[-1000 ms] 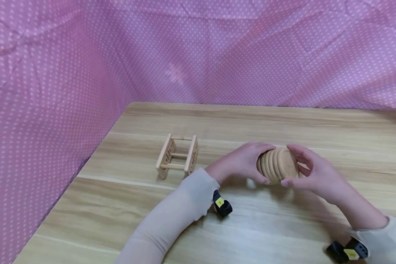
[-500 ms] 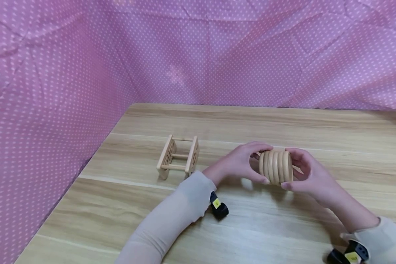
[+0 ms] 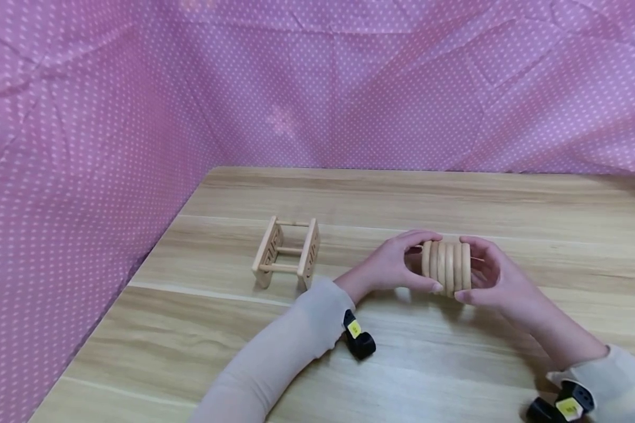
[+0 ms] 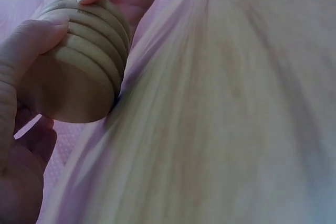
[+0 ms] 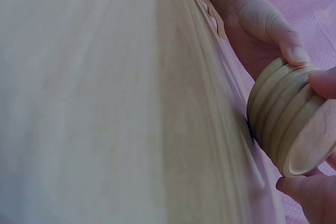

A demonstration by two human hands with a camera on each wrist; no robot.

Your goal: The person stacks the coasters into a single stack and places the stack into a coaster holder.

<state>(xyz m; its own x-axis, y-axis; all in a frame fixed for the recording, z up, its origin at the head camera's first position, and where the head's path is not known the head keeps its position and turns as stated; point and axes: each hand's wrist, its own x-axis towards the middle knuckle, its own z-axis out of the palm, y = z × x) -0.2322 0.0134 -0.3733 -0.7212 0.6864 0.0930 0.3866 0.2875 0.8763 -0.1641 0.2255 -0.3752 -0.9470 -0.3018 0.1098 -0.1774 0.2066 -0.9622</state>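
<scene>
A row of several round wooden coasters (image 3: 447, 268), pressed face to face, is held on edge over the table by both hands. My left hand (image 3: 395, 264) grips the row from the left, its thumb on the near rim and its fingers at the far side. From the right, my right hand (image 3: 500, 276) pinches it in the same way. In the left wrist view the outer face of the end coaster (image 4: 68, 90) shows below the left thumb. Thin dark marks appear on the pale face of the coaster (image 5: 317, 135) at the other end, in the right wrist view.
A small wooden rack (image 3: 308, 252) with cut-out side panels and crossbars stands on the table to the left, just beyond the left sleeve. Pink dotted cloth (image 3: 328, 88) hangs behind and left of the wooden table (image 3: 402, 364). Each wrist wears a black camera.
The coasters have turned from showing the right end face to standing edge-on to the head view. Both hands have kept around them, with small shifts of the fingers and wrists.
</scene>
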